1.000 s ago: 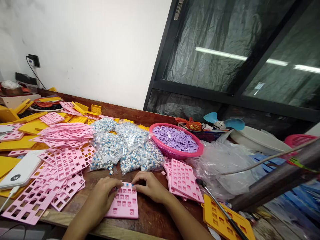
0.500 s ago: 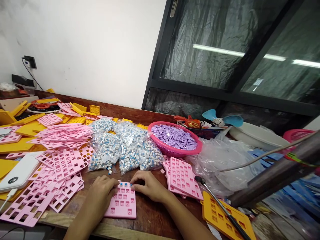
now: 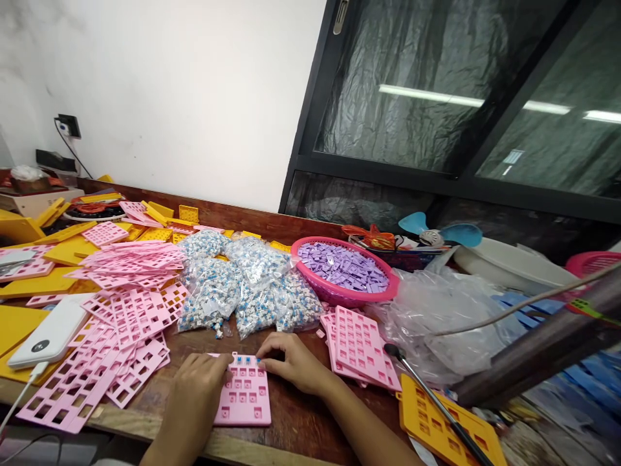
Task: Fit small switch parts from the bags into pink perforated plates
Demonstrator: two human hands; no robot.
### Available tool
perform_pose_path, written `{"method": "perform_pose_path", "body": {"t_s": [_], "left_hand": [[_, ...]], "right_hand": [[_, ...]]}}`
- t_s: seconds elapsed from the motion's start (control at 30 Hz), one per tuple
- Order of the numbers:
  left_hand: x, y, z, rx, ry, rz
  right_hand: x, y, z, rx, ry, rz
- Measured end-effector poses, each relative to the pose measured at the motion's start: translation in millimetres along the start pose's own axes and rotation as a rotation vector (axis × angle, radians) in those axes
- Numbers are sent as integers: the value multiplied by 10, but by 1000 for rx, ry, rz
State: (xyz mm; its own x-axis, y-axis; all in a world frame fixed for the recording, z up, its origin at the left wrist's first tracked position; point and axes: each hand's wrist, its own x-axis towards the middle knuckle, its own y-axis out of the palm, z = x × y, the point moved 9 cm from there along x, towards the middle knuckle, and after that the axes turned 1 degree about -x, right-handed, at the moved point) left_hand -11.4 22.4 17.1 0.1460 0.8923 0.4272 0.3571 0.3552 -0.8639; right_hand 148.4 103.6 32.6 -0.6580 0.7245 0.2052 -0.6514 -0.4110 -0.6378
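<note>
A pink keypad case with rows of square openings lies on the wooden table in front of me. Small blue switches sit in its far row. My left hand is closed over the case's left side, fingers curled, covering part of the openings. At the far right corner, my right hand pinches thumb and fingers together on a blue switch, mostly hidden by the fingertips. Just beyond the hands lie clear bags of blue-and-white switches.
Loose pink plates and a white power bank are at left. A pink basket of purple pieces stands behind. At right lie stacked pink cases, a yellow case under a black rod, and plastic bags.
My left hand has slid slightly nearer along the case, uncovering its far left corner. The right hand stays at the far right corner. The whole view has shifted a little.
</note>
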Motion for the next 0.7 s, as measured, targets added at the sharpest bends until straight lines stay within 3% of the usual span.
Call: {"method": "perform_pose_path", "body": {"t_s": [0.17, 0.27, 0.37, 0.5, 0.57, 0.7], "left_hand": [[-140, 37, -449, 277, 87, -83], [-56, -25, -466, 207, 60, -18], [105, -192, -167, -1, -52, 28], [229, -359, 411, -188, -186, -132], [223, -306, 650, -185, -239, -205], [170, -46, 909, -244, -313, -207]], "right_hand": [[-24, -3, 28, -1, 2, 1], [63, -113, 89, 24, 16, -147], [331, -190, 103, 1, 97, -308], [948, 12, 100, -167, 175, -248], [1221, 108, 103, -237, 164, -243], [1485, 146, 62, -192, 125, -276]]}}
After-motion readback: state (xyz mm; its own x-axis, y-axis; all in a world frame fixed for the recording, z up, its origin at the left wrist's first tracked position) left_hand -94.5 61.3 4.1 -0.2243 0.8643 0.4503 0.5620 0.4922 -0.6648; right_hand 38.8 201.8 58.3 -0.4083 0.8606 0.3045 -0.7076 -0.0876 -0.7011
